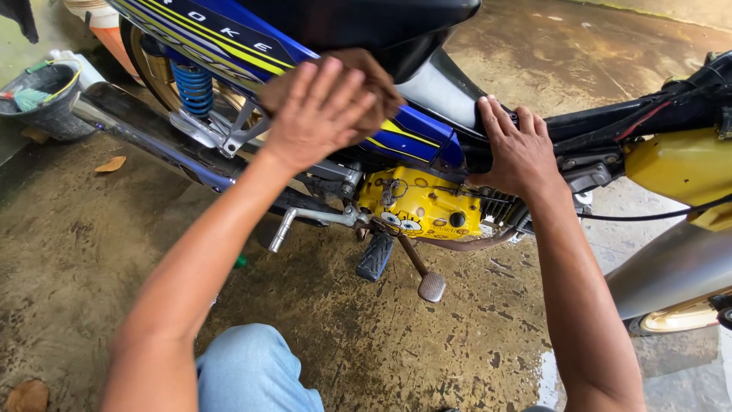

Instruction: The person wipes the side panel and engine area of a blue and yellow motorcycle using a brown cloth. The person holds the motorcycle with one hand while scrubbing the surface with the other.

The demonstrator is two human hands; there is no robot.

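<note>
A blue motorcycle with yellow stripes (229, 38) stands in front of me on wet concrete. My left hand (320, 114) presses a brown cloth (374, 72) flat against the blue side panel below the black seat (366, 23). My right hand (518, 149) rests with spread fingers on the frame beside the seat's front end, holding nothing. Below both hands sits a yellow engine cover (423, 202) with a cartoon pattern.
A chrome exhaust pipe (145, 133) runs left, with a blue shock spring (193, 88) above it. A footpeg (375, 257) and brake pedal (431, 286) stick out low. A dark bucket (46, 99) stands at far left. My knee in blue jeans (252, 370) is at the bottom.
</note>
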